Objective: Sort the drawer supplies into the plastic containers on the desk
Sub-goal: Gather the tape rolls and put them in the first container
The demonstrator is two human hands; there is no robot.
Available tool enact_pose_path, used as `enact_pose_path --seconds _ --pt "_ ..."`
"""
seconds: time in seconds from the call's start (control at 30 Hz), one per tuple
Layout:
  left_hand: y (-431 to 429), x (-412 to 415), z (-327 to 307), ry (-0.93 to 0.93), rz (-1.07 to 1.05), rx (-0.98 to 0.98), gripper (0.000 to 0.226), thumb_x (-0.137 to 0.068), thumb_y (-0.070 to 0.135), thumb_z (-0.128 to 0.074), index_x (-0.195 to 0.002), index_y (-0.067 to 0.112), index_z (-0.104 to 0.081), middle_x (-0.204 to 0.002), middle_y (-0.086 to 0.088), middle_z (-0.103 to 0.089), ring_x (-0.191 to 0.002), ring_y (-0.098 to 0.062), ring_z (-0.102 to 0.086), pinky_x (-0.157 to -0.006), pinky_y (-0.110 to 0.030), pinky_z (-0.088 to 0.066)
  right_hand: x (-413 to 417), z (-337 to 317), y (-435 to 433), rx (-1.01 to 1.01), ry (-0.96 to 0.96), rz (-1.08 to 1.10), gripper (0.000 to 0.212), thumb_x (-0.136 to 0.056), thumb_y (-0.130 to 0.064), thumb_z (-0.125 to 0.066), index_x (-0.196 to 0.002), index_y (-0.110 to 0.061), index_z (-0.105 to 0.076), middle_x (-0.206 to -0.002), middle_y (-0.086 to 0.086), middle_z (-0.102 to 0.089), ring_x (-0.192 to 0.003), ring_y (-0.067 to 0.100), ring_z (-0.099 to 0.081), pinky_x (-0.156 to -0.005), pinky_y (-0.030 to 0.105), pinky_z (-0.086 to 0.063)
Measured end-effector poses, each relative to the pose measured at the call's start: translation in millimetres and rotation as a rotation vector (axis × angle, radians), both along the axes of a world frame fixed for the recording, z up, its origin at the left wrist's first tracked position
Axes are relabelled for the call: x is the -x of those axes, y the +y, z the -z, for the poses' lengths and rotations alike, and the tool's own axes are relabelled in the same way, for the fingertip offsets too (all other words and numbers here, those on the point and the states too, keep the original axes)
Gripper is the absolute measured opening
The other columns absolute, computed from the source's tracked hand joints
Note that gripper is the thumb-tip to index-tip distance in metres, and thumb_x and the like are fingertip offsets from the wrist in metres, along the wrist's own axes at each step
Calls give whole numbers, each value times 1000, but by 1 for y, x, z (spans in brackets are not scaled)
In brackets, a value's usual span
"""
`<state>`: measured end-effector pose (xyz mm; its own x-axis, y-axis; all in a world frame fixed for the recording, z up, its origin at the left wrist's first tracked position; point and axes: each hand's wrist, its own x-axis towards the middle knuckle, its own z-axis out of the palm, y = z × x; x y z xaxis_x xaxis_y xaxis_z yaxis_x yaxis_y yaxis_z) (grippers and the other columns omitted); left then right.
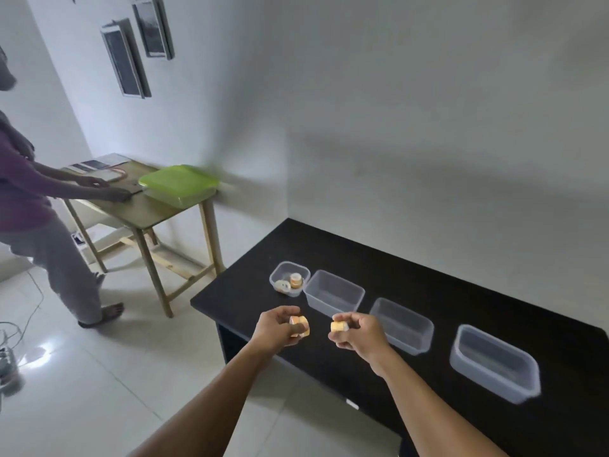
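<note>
My left hand (pixel 276 329) is closed around orange tape rolls (pixel 300 325), held above the near left edge of the black desk (pixel 412 278). A little to its right, my right hand (pixel 357 333) grips another orange tape roll (pixel 339 326). Behind my hands a small clear container (pixel 280 270) holds two tape rolls (pixel 290 282). To its right stand three larger clear plastic containers in a row, the first (pixel 333 293), the second (pixel 402 324) and the third (pixel 494 362), with nothing seen inside them.
A wooden side table (pixel 138 209) at the left carries a green-lidded box (pixel 178 184) and papers. Another person (pixel 36 206) stands beside it, reaching onto it. Cables (pixel 13 334) lie on the tiled floor at the far left. White walls close off the desk's back.
</note>
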<state>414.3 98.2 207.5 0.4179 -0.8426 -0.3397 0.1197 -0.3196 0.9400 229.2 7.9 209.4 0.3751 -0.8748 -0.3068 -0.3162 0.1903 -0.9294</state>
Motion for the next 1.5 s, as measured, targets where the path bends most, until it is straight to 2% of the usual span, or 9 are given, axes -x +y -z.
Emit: enact_pose_path --seconds 0.2,0.33,0.5,0.63,0.77,0.87,1.17,1.33,1.5 --pt "-58 -52 6 -40 -64 -60 28 -77 0 -79 -102 11 -74 -100 -8 -71 -94 -22 -71 -81 -34 -62 -58 -5 -78 17 40 -78 31 -74 -1 -84 -98 -17 -74 -105 3 -70 -96 18 -69 -78 32 -63" --pt "-91 -85 13 -56 -73 -87 26 -78 -2 -78 -99 13 -74 -103 -9 -70 -94 -21 -71 -79 -33 -62 -96 0 -113 3 82 -89 29 -75 -3 -84 -98 -17 -74 -100 3 -72 -91 15 -70 -64 20 -59" --pt "-142 -134 32 -117 -43 -112 28 -72 4 -83 -97 15 -76 -100 -9 -74 -92 -22 -73 -81 -34 -62 -145 17 -155 -25 91 -103 32 -75 4 -81 -101 -13 -73 -102 5 -71 -91 17 -70 -77 31 -63" --pt "-194 -176 60 -223 52 -168 28 -61 13 -86 -85 25 -78 -91 -2 -76 -91 -21 -73 -85 -42 -61 -183 42 -195 -9 170 -67 33 -70 -1 -86 -95 -20 -75 -100 0 -73 -90 16 -71 -73 32 -63" --pt "-235 -206 82 -308 147 -188 26 -64 12 -86 -84 26 -77 -84 1 -74 -81 -16 -69 -76 -31 -59 -215 68 -231 -42 254 -73 35 -68 -2 -88 -97 -17 -75 -98 2 -72 -86 14 -71 -63 24 -60" --pt "-257 -223 101 -345 224 -198 29 -66 13 -85 -92 23 -77 -89 -2 -74 -83 -16 -68 -74 -27 -57 -233 87 -252 -34 315 -96 35 -68 0 -86 -97 -15 -76 -99 4 -72 -87 17 -71 -68 32 -63" --pt "-276 -241 120 -403 380 -169 44 -63 11 -87 -103 22 -75 -97 4 -72 -91 -10 -68 -76 -20 -53 -247 107 -265 -38 480 -240 44 -69 6 -81 -108 -12 -72 -93 1 -67 -66 18 -68 -65 37 -64" --pt "-275 -237 117 -386 367 -170 44 -61 9 -88 -100 24 -74 -96 4 -73 -91 -11 -69 -79 -24 -57 -249 105 -263 -46 491 -273 51 -66 7 -81 -111 -14 -72 -107 5 -63 -89 25 -69 -67 41 -64" --pt "-271 -236 116 -351 354 -167 35 -64 16 -86 -95 27 -74 -91 4 -74 -87 -13 -71 -80 -30 -59 -245 103 -258 -5 494 -242 48 -66 2 -84 -108 -17 -73 -101 2 -64 -87 23 -71 -71 41 -64"
